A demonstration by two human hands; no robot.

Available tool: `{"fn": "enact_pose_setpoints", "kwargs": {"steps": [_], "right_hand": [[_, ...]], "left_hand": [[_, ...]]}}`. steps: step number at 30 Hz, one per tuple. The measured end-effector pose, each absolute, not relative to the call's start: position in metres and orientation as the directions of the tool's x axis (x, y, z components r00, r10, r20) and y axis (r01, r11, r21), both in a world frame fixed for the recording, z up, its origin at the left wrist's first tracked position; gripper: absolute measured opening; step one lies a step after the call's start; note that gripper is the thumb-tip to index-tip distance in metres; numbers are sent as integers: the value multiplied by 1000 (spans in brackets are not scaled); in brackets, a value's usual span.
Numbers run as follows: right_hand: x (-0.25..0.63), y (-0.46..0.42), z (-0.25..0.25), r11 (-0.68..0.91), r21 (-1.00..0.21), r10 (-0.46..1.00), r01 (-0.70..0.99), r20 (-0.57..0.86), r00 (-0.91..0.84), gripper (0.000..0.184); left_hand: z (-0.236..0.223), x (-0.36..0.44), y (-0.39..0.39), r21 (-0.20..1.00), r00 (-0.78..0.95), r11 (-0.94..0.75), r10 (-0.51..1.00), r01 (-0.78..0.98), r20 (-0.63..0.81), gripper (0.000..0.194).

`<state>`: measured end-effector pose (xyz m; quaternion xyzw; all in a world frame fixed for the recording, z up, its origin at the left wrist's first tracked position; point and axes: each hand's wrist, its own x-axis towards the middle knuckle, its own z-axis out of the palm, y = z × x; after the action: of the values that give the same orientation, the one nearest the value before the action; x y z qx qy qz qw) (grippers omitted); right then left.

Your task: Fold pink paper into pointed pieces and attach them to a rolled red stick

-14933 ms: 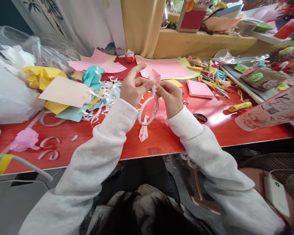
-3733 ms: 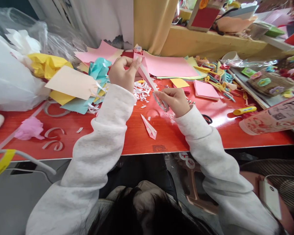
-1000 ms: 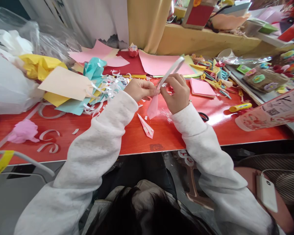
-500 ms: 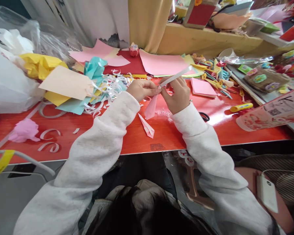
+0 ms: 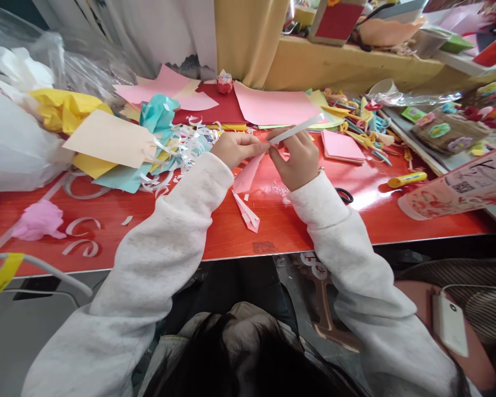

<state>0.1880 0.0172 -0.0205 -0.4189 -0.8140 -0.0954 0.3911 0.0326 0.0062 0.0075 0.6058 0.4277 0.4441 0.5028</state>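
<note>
Both hands at work on a pink paper piece above the near half of a red table.

The left hand pinches the piece's upper tip between thumb and fingers; the right hand, fingers curled, meets it there, gripping a roll of white tape. A folded pink piece lies just nearer; black scissors rest to the right.

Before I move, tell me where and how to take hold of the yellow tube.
I'd pinch the yellow tube mid-barrel, from above and the left: it lies on its side, slim and roughly crosswise, while the patterned cup crowds its near right side.
</note>
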Motion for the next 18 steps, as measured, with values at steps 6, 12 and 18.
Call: {"fn": "enact_pose_setpoints", "kwargs": {"steps": [6, 12, 18], "right_hand": [[186, 15, -18, 622, -157, 623, 767, 693, -363, 18], [183, 11, -20, 588, -237, 665, 774, 685, -296, 16], [183, 9, -22, 556, -249, 665, 793, 705, -245, 13]], "left_hand": [[5, 29, 12, 995, 263, -85, 962, 49, 69, 14], [-4, 31, 17, 992, 235, -126, 964, -7, 124, 14], [-2, 34, 13, 999, 258, -51, 965, -19, 54, 22]]}}
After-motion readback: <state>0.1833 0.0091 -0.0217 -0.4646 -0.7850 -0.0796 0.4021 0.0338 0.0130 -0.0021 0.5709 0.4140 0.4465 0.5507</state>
